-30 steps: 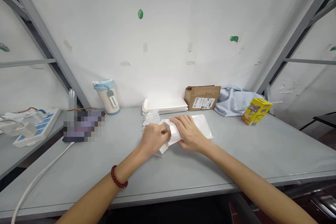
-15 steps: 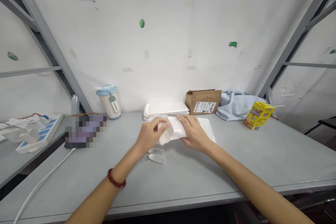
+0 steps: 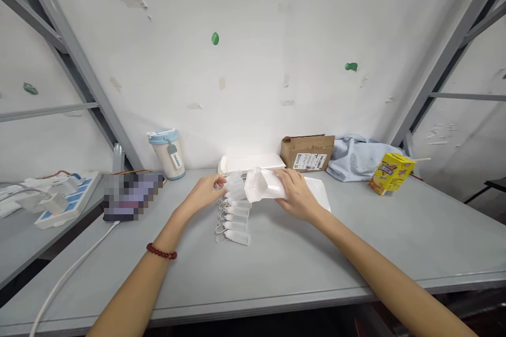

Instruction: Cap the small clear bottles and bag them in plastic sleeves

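Note:
Small translucent plastic tubes (image 3: 236, 224) with white cord loops lie in a column on the desk. At the column's far end, my left hand (image 3: 206, 193) has its fingers curled in a pinch at the loop end of a translucent tube (image 3: 236, 189); its fingertips partly hide the loops. My right hand (image 3: 295, 194) is wrapped over a white bag (image 3: 271, 185) and grips it from above. The bag's mouth gapes toward the left, close beside the far tubes. What is inside the bag is hidden.
Behind the hands, flat white packets (image 3: 253, 163) rest against the wall, beside a cardboard box (image 3: 308, 152). A light blue cloth (image 3: 358, 158) and a yellow drink carton (image 3: 391, 175) stand right. Left are a tumbler (image 3: 169, 155), a phone (image 3: 132, 197) on a cable and a power strip (image 3: 69, 202).
My left hand has left the bag's mouth and moved left to the tubes, uncovering most of the column. The bag's mouth now shows open, still under my right hand.

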The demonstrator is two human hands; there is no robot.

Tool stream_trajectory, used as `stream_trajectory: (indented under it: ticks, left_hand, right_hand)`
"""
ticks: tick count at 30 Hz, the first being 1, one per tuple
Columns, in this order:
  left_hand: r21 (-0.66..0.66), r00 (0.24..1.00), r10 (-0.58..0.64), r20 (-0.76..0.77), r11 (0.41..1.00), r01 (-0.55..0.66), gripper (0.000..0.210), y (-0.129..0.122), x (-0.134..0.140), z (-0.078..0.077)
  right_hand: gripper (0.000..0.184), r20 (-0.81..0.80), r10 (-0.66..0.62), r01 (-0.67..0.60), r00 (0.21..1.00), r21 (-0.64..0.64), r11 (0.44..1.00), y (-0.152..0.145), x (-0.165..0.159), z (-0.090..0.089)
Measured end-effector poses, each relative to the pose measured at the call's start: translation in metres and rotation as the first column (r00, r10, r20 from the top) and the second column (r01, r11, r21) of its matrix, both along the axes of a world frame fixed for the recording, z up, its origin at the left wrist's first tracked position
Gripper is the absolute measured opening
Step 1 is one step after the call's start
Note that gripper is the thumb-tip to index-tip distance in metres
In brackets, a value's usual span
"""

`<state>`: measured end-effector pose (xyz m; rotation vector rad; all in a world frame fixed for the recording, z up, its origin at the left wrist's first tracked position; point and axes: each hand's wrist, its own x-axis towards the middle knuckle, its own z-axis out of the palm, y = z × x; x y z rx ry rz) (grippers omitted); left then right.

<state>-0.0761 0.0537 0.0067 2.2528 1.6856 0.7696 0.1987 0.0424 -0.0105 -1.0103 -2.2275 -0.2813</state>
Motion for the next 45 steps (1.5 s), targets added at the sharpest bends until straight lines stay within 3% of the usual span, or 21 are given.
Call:
stream_trajectory:
  ticks: [12, 18, 24, 28, 33, 38, 40, 45]
  left_hand:
    - [0.081, 0.997, 0.015, -0.074, 0.997, -0.009, 0.025, 0.005, 0.01, -0.016]
    - [0.263, 0.998, 0.028, -0.049, 0.965, -0.014, 0.015, 0.002, 0.008, -0.005]
    - [0.397, 0.987, 0.116, 0.114, 0.905, -0.152, 0.015, -0.005, 0.005, 0.012]
    - [0.443, 0.98, 0.124, 0.153, 0.878, -0.18, 0.014, -0.009, 0.008, 0.016]
    - [0.39, 0.944, 0.088, 0.318, 0.895, -0.215, 0.015, -0.015, 0.012, 0.022]
    - [0.272, 0.775, -0.099, 0.625, 0.957, -0.098, 0.019, -0.022, 0.02, 0.025]
    - [0.231, 0.771, -0.126, 0.624, 0.973, -0.027, 0.019, -0.024, 0.026, 0.023]
    - [0.156, 0.873, -0.186, 0.45, 0.979, 0.128, 0.015, -0.029, 0.047, 0.011]
  right_hand:
    - [0.055, 0.027, -0.01, 0.01, 1.0, -0.035, 0.999, 0.0, -0.001, -0.001]
    - [0.051, 0.043, -0.014, 0.015, 0.999, -0.03, 0.999, -0.001, -0.001, 0.0]
    - [0.053, 0.057, -0.033, 0.036, 0.998, -0.041, 0.999, 0.001, -0.001, -0.002]
    - [0.052, 0.063, -0.036, 0.039, 0.997, -0.046, 0.998, 0.002, -0.001, -0.004]
    - [0.054, 0.06, -0.046, 0.049, 0.997, -0.04, 0.998, 0.004, 0.001, -0.004]
    - [0.054, 0.06, -0.055, 0.057, 0.997, -0.033, 0.998, 0.004, 0.001, -0.004]
    - [0.054, 0.066, -0.06, 0.062, 0.996, -0.039, 0.997, 0.003, 0.0, -0.004]
    - [0.053, 0.057, -0.056, 0.058, 0.997, -0.043, 0.997, 0.001, -0.001, -0.002]
